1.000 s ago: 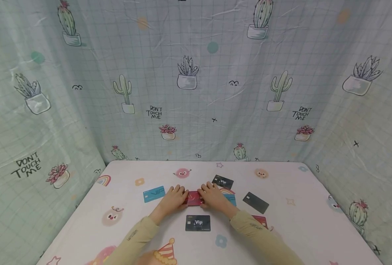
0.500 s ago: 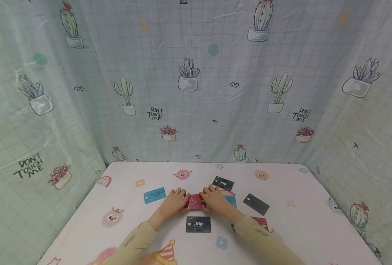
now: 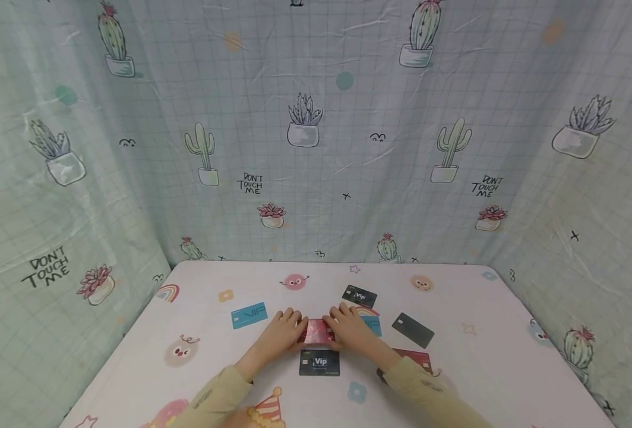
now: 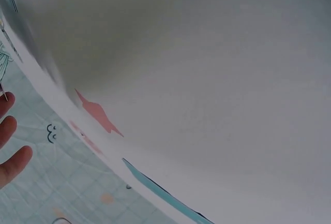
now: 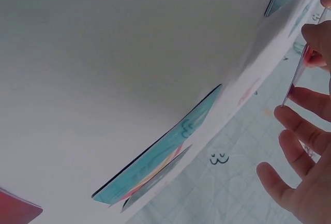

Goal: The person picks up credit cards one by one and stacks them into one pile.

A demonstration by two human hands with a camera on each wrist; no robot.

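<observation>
Card [image 3: 316,333], long axis running left to right; red, pale with glare; left hand [image 3: 285,328] and right hand [image 3: 348,327] pinching opposite ends.

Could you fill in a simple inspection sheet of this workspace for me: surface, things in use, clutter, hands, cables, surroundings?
Surface: pale table with printed cartoons.
Job's things: held red card, one end in each hand.
Clutter: left blue card; near Vip card; far Vip card; right blue card, partly hidden; plain dark card; loose red card, partly hidden.
Hands: left hand and right hand both grip the held red card.
Cables: nothing seen.
Surroundings: cactus-print cloth behind and at both sides.
</observation>
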